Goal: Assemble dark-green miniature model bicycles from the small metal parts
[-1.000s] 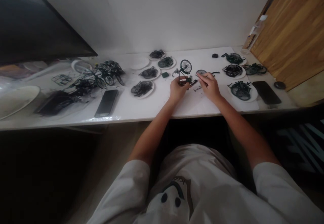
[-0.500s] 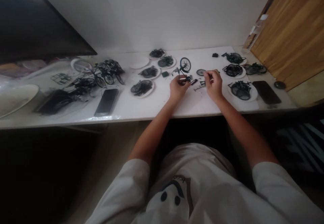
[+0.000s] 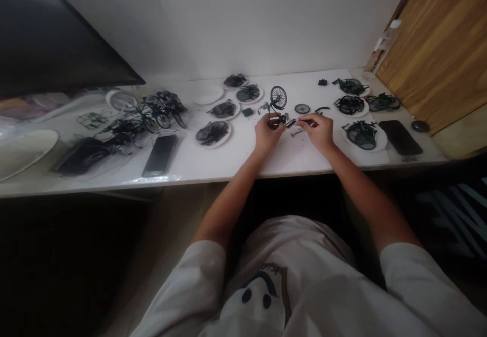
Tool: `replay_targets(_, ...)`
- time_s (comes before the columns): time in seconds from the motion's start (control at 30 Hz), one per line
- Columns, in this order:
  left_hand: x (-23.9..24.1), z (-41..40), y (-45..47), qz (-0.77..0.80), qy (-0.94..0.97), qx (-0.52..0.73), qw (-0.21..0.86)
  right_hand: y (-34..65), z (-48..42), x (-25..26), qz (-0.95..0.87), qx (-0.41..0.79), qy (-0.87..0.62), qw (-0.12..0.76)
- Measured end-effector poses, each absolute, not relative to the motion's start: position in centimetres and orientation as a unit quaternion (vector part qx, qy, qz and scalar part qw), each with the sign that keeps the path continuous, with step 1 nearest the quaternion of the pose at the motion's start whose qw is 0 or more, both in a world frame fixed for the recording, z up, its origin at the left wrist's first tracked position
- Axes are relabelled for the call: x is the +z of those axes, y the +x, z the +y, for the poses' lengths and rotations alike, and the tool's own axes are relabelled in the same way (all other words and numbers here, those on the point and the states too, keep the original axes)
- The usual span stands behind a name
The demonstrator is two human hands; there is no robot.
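Observation:
A small dark model bicycle [image 3: 276, 104] stands on the white table [image 3: 228, 159], its one fitted wheel raised at the back. My left hand [image 3: 267, 133] is closed on the frame's lower end. My right hand [image 3: 318, 131] pinches a small thin dark part, too small to name, and holds it against the frame from the right. A loose wheel [image 3: 302, 108] and a curved dark piece [image 3: 322, 109] lie just beyond my right hand.
White plates with dark bicycle parts [image 3: 213, 132] [image 3: 364, 135] [image 3: 350, 105] sit on both sides. Finished model bicycles [image 3: 155, 113] cluster at the left. Two phones [image 3: 160, 154] [image 3: 400, 137] lie flat. A wooden board [image 3: 437, 47] leans at the right.
My right hand went out to the right beside the loose wheel, then came back left with a small part to the bicycle frame. My left hand stayed on the frame.

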State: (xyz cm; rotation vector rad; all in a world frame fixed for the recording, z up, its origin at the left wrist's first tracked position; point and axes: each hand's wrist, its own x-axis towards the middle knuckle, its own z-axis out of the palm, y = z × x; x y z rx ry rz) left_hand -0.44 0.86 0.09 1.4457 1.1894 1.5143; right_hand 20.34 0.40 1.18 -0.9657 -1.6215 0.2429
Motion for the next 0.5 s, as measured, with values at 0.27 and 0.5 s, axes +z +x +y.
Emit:
replay_targets(0.27, 0.3, 0.7, -0.6, 0.486, 0.54, 0.594, 0.347, 21.2, 2.5, 0.6, -0.631, 0.088, -0.423, 0.644)
replay_targets(0.5, 0.3, 0.7, -0.6, 0.487, 0.539, 0.591, 0.351, 21.4, 3.0, 0.3, -0.61, 0.118, -0.42, 0.661)
